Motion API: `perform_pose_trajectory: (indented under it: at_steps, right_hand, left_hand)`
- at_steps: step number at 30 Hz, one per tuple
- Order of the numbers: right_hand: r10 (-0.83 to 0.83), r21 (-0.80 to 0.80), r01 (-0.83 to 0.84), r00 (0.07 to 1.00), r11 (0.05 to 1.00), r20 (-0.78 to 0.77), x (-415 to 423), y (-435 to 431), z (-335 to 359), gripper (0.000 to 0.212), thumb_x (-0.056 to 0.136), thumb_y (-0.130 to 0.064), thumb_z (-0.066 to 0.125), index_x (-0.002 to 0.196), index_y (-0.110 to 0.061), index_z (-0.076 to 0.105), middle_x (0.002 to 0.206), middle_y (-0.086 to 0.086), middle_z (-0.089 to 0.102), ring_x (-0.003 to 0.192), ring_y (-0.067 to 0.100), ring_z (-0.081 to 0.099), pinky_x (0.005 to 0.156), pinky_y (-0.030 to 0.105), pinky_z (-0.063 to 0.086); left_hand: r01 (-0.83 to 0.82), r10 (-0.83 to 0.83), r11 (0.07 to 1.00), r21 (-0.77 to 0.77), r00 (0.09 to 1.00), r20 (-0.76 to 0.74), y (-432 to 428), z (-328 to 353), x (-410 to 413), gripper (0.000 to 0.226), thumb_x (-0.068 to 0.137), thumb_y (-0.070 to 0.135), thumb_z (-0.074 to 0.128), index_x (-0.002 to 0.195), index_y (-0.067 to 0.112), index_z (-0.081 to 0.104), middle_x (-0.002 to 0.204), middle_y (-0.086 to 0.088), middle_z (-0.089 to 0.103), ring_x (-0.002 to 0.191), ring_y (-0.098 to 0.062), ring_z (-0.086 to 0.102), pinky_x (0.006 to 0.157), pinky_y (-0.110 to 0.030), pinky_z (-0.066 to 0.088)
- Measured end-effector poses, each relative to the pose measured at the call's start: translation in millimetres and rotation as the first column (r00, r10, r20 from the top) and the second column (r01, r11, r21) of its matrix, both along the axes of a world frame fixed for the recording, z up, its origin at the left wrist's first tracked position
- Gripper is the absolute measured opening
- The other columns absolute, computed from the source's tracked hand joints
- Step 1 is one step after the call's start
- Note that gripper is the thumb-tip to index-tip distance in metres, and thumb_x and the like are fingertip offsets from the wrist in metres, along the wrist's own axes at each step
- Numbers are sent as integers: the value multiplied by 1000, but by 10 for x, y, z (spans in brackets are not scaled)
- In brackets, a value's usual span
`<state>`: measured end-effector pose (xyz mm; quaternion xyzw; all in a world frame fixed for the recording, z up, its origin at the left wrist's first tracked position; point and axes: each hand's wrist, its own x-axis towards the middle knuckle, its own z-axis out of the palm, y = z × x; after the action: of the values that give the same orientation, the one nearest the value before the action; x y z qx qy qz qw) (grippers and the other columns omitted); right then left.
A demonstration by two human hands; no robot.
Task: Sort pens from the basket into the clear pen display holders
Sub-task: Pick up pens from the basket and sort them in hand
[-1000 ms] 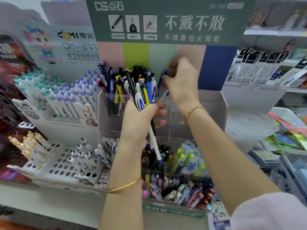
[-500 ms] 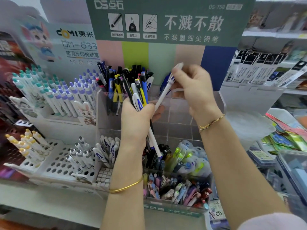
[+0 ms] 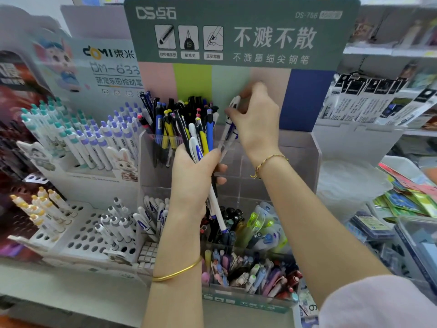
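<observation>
Head view looks down on my two hands in front of the shelf. My right hand (image 3: 259, 124) pinches one white and blue pen (image 3: 227, 129) near its top end, between the thumb and the first fingers, and the pen hangs almost upright with the tip down. Just under this grip is the open top of one compartment of the clear display holder (image 3: 305, 166). The tip seems to be at its rim, but whether it touches I cannot tell.

To the left and lower, my left hand (image 3: 195, 178) is closed around a bundle of pens (image 3: 201, 140), with the caps above the fist and one long white barrel sticking out below. Behind the bundle, a neighbouring compartment is crowded with dark pens (image 3: 165, 119). Above all stands a green sign (image 3: 236, 31).

I judge such a pen is light, stiff and of smooth plastic, so it can slip. Holding it high, near the clip, should let it drop straight in. The bundle is more risky, because loose pens may slide out of the fist.
</observation>
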<state>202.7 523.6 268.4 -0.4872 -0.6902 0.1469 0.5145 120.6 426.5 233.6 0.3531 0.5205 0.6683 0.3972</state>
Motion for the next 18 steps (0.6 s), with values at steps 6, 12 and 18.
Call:
perform_pose_trajectory:
  at_steps: [6, 12, 18]
  right_hand:
    - [-31, 70, 36, 997, 997, -72, 68, 26, -30, 23, 85, -11, 57, 106, -5, 64, 95, 16, 66, 86, 34, 65, 82, 43, 52]
    - [246, -158, -273, 954, 949, -171, 237, -262, 57, 9, 90, -22, 64, 95, -14, 64, 75, 1, 65, 53, 8, 59, 44, 17, 44]
    - [267, -189, -372, 867, 909, -420, 282, -217, 129, 11, 88, -1, 62, 92, -11, 59, 74, 3, 61, 50, 3, 53, 42, 13, 38]
  left_hand:
    - [21, -21, 1000, 1, 999, 26, 7, 9, -20, 26, 92, 5, 61, 115, 2, 49, 92, -10, 61, 64, -11, 67, 50, -23, 52]
    - [38, -38, 999, 24, 999, 27, 27, 32, 34, 32, 91, 4, 62, 120, 1, 49, 94, -13, 65, 64, -13, 69, 52, -25, 54]
    - [72, -75, 996, 56, 995, 63, 36, 1, 24, 28, 95, 5, 56, 120, -4, 50, 88, -11, 71, 74, -22, 73, 58, -31, 58]
